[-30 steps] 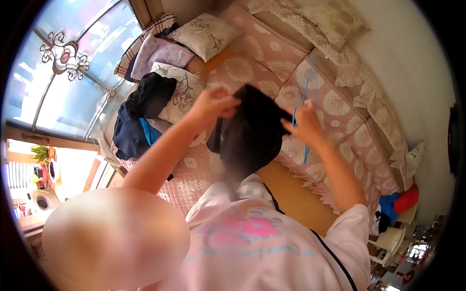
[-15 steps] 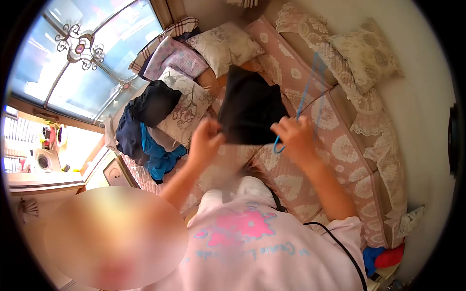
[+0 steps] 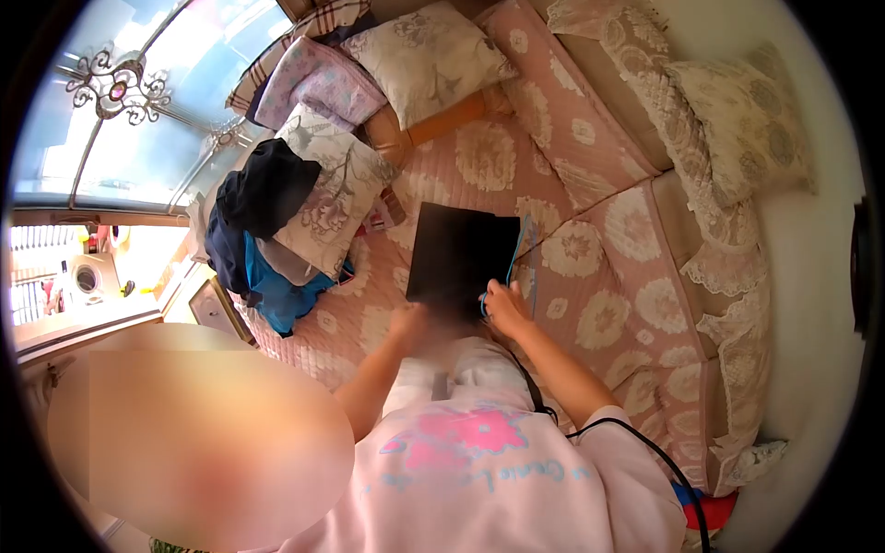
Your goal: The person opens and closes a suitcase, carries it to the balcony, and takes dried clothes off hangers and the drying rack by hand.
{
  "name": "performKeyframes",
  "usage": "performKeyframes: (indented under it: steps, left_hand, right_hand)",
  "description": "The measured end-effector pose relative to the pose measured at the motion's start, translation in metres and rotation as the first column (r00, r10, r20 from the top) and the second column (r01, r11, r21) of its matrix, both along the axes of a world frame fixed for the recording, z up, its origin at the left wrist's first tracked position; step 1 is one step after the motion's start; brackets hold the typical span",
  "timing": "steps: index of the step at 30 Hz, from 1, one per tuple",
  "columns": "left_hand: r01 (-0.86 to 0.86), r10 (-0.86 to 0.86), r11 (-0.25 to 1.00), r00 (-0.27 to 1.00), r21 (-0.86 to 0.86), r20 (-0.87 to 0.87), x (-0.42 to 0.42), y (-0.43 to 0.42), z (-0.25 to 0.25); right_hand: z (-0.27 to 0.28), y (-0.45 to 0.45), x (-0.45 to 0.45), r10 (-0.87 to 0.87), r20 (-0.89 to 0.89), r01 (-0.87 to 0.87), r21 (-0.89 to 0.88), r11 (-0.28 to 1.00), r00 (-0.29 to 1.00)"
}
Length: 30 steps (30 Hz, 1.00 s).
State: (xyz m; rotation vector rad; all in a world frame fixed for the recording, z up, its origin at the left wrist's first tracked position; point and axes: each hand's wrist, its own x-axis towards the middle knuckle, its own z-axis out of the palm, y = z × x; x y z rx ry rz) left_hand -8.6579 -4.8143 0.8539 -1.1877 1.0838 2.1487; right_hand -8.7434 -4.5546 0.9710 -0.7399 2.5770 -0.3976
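A black cloth lies spread out in front of me, its far edge straight and its near part between my hands. My left hand is closed at the cloth's near left corner, its fingers partly blurred. On the near right side, my right hand is closed around a thin blue hanger, touching the cloth's edge. The hanger runs up along the right side of the cloth. How much of it lies under the cloth is hidden.
A pink quilted sofa cover surrounds the cloth. Dark and blue clothes are piled at the left, beside a patterned pillow. Another pillow lies at the back. A black cord crosses my right sleeve.
The black cloth has come down from a raised, bunched position to lie flatter and closer to my lap. Both hands have moved down and nearer each other. The hanger has moved down alongside it.
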Motion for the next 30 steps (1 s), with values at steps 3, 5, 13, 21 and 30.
performKeyframes:
  steps: [3, 5, 13, 21, 30]
  left_hand:
    - [-0.188, 0.205, 0.971, 0.973, 0.150, -0.109, -0.068, 0.006, 0.032]
    - [-0.146, 0.151, 0.988, 0.980, 0.046, -0.130, -0.114, 0.010, 0.080]
    - [0.314, -0.392, 0.891, 0.897, -0.329, -0.206, -0.102, 0.032, 0.072]
    - [0.402, -0.928, 0.330, 0.306, -0.854, -0.215, 0.000, 0.039, 0.209]
    - [-0.083, -0.282, 0.646, 0.898, -0.759, -0.338, 0.153, -0.072, 0.250]
  right_hand:
    - [-0.012, 0.008, -0.045, -0.262, 0.046, 0.266, -0.137, 0.954, 0.964]
    - [0.017, 0.006, -0.076, -0.128, -0.219, 0.125, -0.030, 0.992, 0.967]
    - [0.036, 0.054, -0.090, -0.504, -0.352, 0.460, -0.208, 0.863, 0.789]
    - [0.087, 0.010, -0.045, -0.334, 0.736, 0.804, -0.486, 0.344, 0.588]
    - [0.120, -0.207, 0.052, -0.137, 0.148, 0.198, -0.835, 0.514, 0.979]
